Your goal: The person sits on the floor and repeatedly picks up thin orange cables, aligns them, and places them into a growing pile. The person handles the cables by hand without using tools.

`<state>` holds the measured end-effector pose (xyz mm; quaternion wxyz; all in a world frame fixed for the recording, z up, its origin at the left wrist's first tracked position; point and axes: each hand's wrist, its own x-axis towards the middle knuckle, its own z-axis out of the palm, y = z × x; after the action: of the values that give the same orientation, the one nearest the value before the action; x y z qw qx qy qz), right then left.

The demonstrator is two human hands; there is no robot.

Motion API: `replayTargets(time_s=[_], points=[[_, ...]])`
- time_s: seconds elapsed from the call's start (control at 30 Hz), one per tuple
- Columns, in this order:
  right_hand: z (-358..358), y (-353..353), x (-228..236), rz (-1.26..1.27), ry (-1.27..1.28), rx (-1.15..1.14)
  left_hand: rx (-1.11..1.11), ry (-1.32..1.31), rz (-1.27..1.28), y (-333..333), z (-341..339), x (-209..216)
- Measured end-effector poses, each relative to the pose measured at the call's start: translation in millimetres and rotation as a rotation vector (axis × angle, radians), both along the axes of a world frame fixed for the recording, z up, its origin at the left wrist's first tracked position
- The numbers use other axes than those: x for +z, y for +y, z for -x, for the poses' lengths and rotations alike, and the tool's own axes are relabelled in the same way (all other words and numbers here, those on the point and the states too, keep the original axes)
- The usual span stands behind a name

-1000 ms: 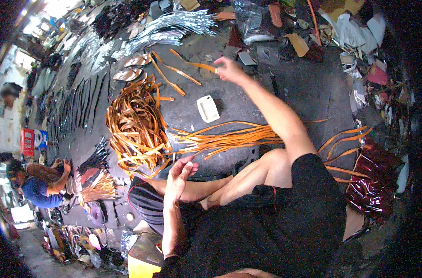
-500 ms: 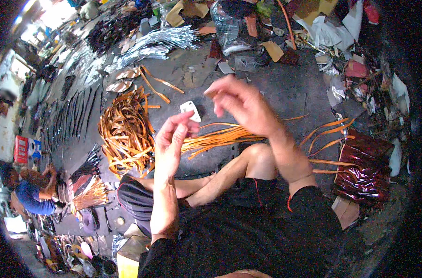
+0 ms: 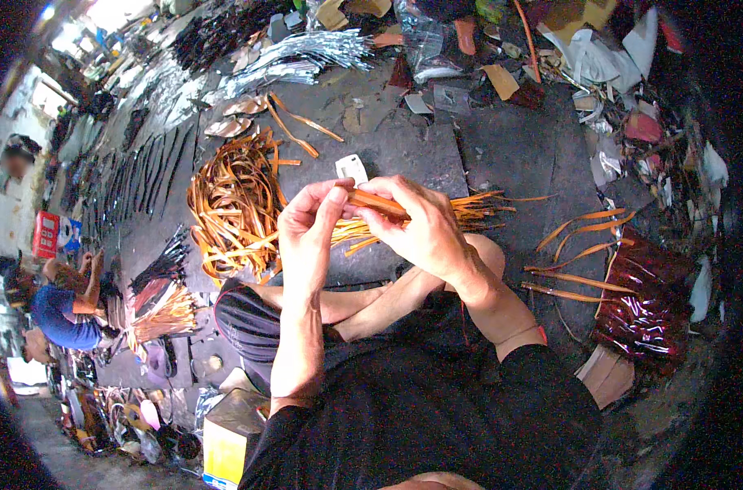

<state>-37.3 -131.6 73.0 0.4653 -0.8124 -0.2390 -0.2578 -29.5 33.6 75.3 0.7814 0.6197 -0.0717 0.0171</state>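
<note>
An orange-brown strap [image 3: 378,202] stretches between my two hands, above my crossed legs. My left hand [image 3: 308,216] pinches its left end between thumb and fingers. Closed around the other part of it is my right hand [image 3: 427,229], thumb underneath and fingers on top. Behind and below the hands, a bundle of thin orange straps [image 3: 478,214] lies across the floor, partly hidden by my hands. A tangled heap of glossy brown-orange straps [image 3: 234,204] rests to the left of my left hand. Just beyond my fingertips lies a small white plate with holes [image 3: 350,167].
Shiny dark red sheet material [image 3: 645,302] lies at the right, with loose straps beside it. Silvery strips [image 3: 306,57] and scraps fill the far side. A co-worker in a blue shirt [image 3: 60,317] sits at the left. A yellow-and-white box [image 3: 224,445] stands near my left elbow.
My right hand, raised and blurred before, has come down to meet my left hand. Both hands now hold a strap between them. The view has shifted slightly.
</note>
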Motion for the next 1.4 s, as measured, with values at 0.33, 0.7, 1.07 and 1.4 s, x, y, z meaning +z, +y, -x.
replayTargets(time_s=[0.33,0.7,1.07,1.4], points=[[8.0,25.2,2.3,-0.243,0.123,0.124,-0.102,-0.288,0.267,15.6,-8.9,-31.5],[6.3,50.0,-7.2,-0.176,-0.028,0.033,0.157,-0.128,0.445,-7.8,12.0,-36.2],[7.0,47.5,-9.5,-0.143,-0.049,0.113,0.205,-0.1,0.685,9.1,4.5,-20.7],[13.2,40.6,-17.0,-0.104,-0.026,0.084,0.263,-0.126,0.721,48.1,-10.7,-23.0]])
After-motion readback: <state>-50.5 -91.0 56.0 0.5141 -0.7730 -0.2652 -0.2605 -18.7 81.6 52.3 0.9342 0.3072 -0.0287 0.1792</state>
